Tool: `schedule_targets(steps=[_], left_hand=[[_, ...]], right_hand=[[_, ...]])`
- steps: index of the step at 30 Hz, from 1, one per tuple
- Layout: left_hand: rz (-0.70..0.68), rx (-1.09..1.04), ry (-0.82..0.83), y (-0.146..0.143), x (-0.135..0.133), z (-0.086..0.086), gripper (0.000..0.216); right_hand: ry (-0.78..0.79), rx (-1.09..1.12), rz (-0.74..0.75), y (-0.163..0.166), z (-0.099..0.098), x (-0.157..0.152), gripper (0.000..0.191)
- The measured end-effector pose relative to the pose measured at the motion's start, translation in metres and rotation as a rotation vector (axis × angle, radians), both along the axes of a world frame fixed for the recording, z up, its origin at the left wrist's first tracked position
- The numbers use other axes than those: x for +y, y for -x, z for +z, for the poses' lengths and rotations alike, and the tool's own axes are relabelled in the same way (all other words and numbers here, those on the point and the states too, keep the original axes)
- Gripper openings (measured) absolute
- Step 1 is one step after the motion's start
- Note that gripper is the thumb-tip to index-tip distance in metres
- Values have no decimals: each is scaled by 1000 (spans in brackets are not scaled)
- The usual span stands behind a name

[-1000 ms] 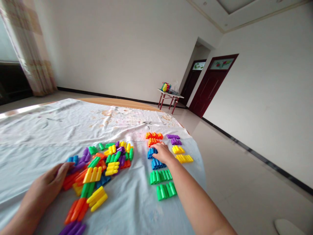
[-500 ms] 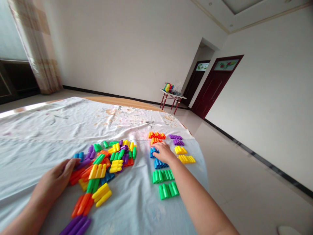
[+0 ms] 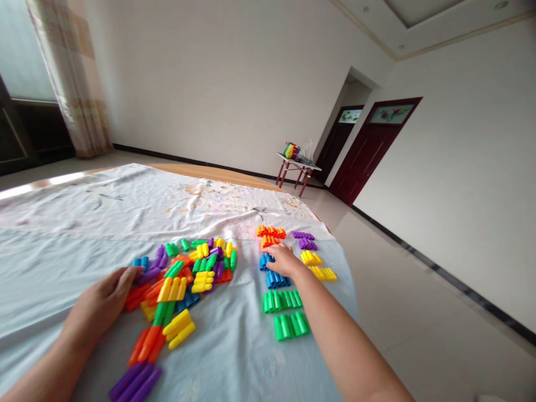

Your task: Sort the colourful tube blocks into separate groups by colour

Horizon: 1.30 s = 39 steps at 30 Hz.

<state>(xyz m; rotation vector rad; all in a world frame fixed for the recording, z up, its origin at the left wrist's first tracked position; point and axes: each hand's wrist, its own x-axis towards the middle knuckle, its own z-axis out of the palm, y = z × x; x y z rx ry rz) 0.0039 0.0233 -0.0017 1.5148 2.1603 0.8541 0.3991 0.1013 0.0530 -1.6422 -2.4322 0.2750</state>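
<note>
My left hand [image 3: 109, 296] rests against the left side of a mixed pile of plastic finger-shaped building blocks [image 3: 203, 282]. Its thumb and fingers are closed together beside a purple block [image 3: 153, 273] and orange blocks [image 3: 136, 297]; anything between the fingertips is hidden. My right hand [image 3: 286, 261] reaches into the sorted rows on the right. Its thumb and index finger are around the blue blocks [image 3: 264, 262] of the upper blue row, just below the orange blocks [image 3: 270, 241]. The hand covers that row's right part.
Green blocks [image 3: 281, 301] lie in two rows nearer me. Yellow blocks [image 3: 322, 273] and purple blocks [image 3: 305, 244] lie by the table's right edge. A purple block [image 3: 134, 382] sits at the front left. A small side table [image 3: 298, 162] stands beyond, holding a colourful bag [image 3: 291, 149].
The whole view has shifted slightly. Both hands stay in nearly the same places relative to the blocks, and no block has visibly moved.
</note>
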Motion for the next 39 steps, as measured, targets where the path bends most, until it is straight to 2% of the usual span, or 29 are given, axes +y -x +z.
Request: schedule_targets(steps=[12,15,20,23,26,33,39], left_hand=[[-4,-4,-18,-2,-1,0,51],[-14,-5,-19,-2,-1,-1,52],[-22,-25,-15,-1,-1,-1,52],[-34,-43,0,-2,-2,0,51],[-36,-43,-5,-3,-3,2,50],[-41,-43,-25,-7,-7,8,47],[-53,-53,-27,-9,-8,8,51]], right_hand=[[-21,-13,-6,5,12,-7,49],[-93,76,29,20,14,-10,45],[-133,257,209,65,2,-14,46],[-127,276,218,86,-8,-14,47],[-154,272,201,94,-15,-16,43],[-266,446,102,86,-21,-53,46],[-207,522,92,88,-32,-87,51]])
